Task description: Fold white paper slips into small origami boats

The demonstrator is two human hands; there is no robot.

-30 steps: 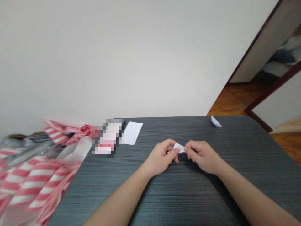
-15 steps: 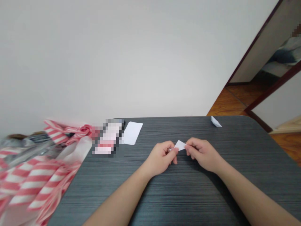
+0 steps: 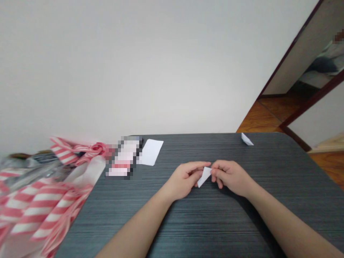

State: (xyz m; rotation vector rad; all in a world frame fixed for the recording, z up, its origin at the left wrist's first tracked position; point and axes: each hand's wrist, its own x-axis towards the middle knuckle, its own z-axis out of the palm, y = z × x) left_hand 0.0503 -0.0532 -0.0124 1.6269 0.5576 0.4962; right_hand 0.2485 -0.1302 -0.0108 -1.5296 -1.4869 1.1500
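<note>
A small folded white paper piece (image 3: 204,176) is held between both hands just above the dark grey table (image 3: 204,222). My left hand (image 3: 184,180) pinches its left side with thumb and fingers. My right hand (image 3: 229,176) pinches its upper right corner. The piece now hangs as a narrow triangle with its point down and to the left.
A flat white paper sheet (image 3: 151,152) lies at the table's far left, beside a blurred pink and white object (image 3: 124,157). Another small folded white paper (image 3: 246,139) sits at the far right edge. A red-and-white striped plastic bag (image 3: 40,200) covers the left side.
The folded paper has turned in my fingers from lying flat and wide to pointing down-left. Both hands stayed in about the same place.
</note>
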